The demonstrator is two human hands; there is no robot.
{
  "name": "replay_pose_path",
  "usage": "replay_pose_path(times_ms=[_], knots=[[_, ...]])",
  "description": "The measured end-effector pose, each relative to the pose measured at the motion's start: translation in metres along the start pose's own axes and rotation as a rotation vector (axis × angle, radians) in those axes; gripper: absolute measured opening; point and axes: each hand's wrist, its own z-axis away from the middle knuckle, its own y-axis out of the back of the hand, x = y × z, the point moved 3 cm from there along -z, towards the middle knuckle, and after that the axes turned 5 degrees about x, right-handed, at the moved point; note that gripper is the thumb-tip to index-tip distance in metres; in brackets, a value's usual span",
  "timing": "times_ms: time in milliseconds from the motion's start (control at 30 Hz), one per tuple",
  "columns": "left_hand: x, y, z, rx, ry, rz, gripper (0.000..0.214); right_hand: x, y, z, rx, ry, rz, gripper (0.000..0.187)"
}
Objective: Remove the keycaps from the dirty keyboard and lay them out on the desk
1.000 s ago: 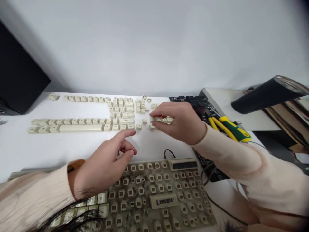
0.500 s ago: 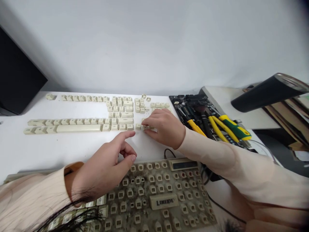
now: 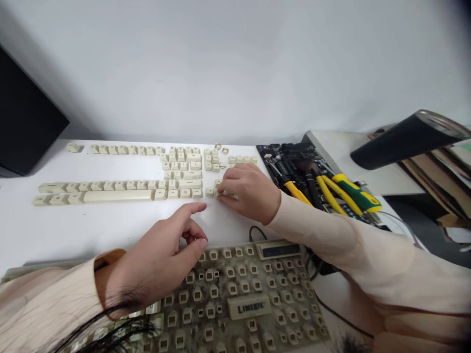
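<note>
Loose cream keycaps (image 3: 191, 184) lie in rows on the white table, with a long spacebar keycap (image 3: 118, 196) in the nearest row. My right hand (image 3: 248, 193) is at the right end of these rows, thumb and fingers closing on a small keycap (image 3: 218, 183) in the arrow-key group; the fingers partly cover it. My left hand (image 3: 158, 250) is held over the dirty keyboard base (image 3: 217, 294), its index finger stretched out, thumb apart, nothing between them. Most sockets of the base are bare, though some keycaps (image 3: 153, 309) sit on it beneath my left wrist.
On the right, a black circuit board (image 3: 294, 147) carries a yellow-handled screwdriver (image 3: 297, 192) and yellow-green pliers (image 3: 356, 193). A dark cylinder (image 3: 397, 142) leans beyond them. A black box (image 3: 25, 113) stands at the left. The keyboard cable (image 3: 346, 318) runs along the right side.
Both hands keep nearly the same pose, with my right hand still at the small keycaps. The view has shifted slightly, and the keycap rows appear a little farther left.
</note>
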Motion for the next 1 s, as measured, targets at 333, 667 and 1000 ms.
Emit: replay_pose_path(times_ms=[333, 667, 1000], knots=[[0.002, 0.000, 0.001, -0.010, 0.007, -0.019, 0.044, 0.021, 0.035, -0.008, 0.186, 0.021, -0.031, 0.013], [0.003, 0.000, 0.001, -0.019, -0.003, -0.026, 0.047, 0.045, 0.012, -0.048, -0.102, -0.131, 0.223, 0.020], [0.003, -0.001, 0.001, -0.037, -0.036, -0.053, 0.050, 0.037, 0.007, -0.042, -0.093, -0.093, 0.249, 0.014]])
